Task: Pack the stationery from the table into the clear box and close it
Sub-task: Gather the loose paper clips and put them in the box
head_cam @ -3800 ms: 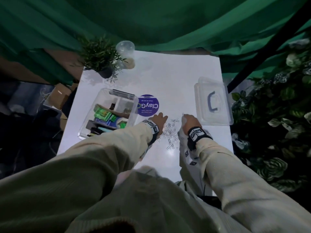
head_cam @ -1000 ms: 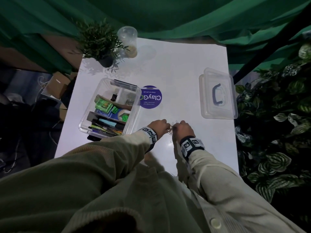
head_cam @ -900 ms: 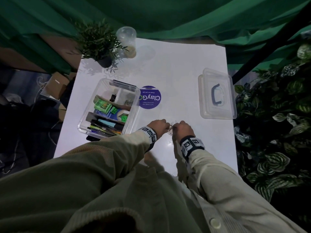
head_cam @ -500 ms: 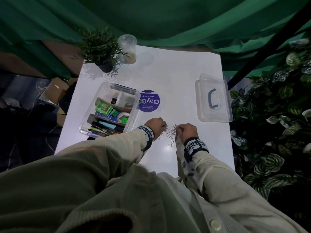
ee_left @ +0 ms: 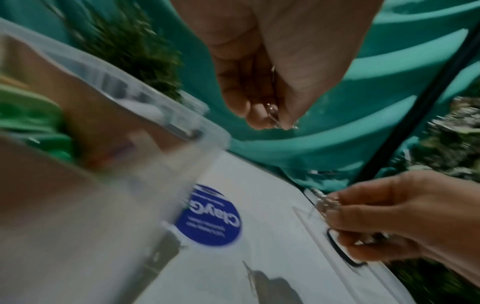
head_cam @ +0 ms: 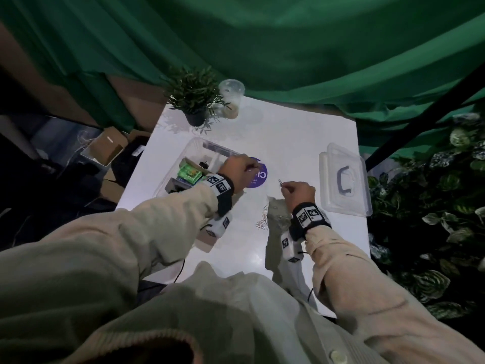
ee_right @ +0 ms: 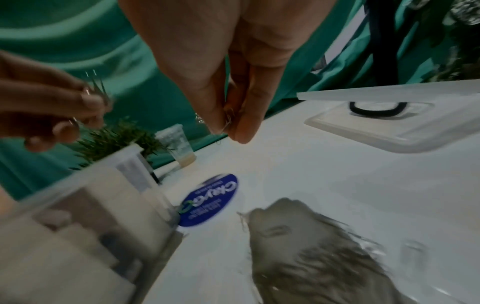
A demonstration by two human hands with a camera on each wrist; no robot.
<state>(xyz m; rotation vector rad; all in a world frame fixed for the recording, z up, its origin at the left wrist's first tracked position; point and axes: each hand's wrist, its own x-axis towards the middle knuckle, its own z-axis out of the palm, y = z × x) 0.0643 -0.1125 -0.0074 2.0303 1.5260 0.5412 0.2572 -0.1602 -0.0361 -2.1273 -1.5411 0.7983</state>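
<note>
The clear box (head_cam: 193, 145) stands open at the table's left, with green packets (head_cam: 189, 174) and pens in its compartments. My left hand (head_cam: 249, 167) hovers at the box's right rim and pinches a few paper clips (ee_left: 272, 115). My right hand (head_cam: 285, 185) is raised above the table and pinches other paper clips (head_cam: 280, 183). A small heap of loose paper clips (head_cam: 262, 222) lies on the white table between my wrists. The box's clear lid (head_cam: 343, 206), which has a dark handle, lies flat at the right edge.
A round purple sticker (head_cam: 258, 177) is on the table beside the box. A small potted plant (head_cam: 195, 101) and a clear plastic cup (head_cam: 231, 101) stand at the far edge. Green cloth hangs behind, with leafy plants to the right.
Both hands have lifted off the heap of paper clips, each holding some. The left hand has moved up and left to the box's rim, and the right has risen slightly.
</note>
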